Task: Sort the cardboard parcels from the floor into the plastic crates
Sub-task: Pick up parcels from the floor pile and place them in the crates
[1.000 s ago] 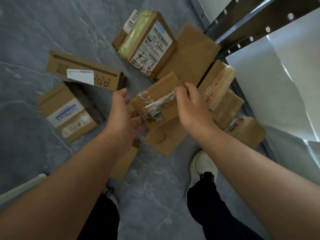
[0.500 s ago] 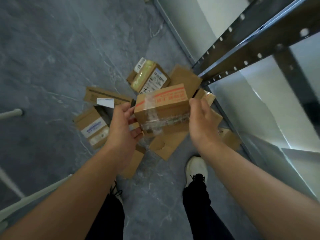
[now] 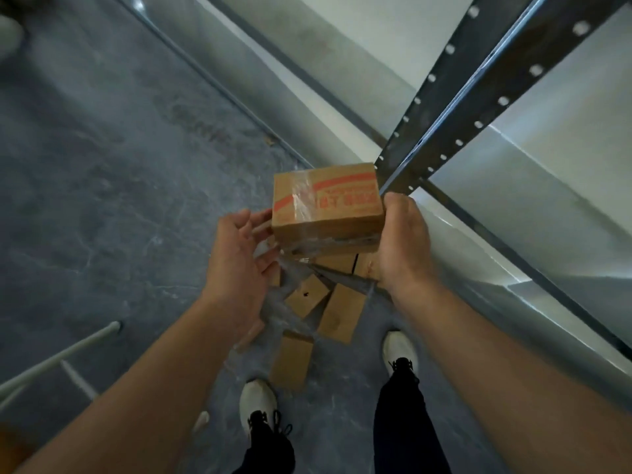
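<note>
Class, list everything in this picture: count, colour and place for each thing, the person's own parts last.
Held parcel: one, brown with red print, centre, off the floor.
Floor parcels: at least three, brown, below the held parcel.
Rack: one, dark grey, upper right.
Floor: grey, left half.
Tube: one, white, lower left.
Shoes: two, white, bottom.
Right hand: one, gripping the held parcel's right side.
Left hand: one, holding nothing, at its left edge.

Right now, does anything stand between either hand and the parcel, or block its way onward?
Nothing visible. The right hand grips the parcel at its right end; the left hand hovers by its left end. Where it goes is out of view.
</note>
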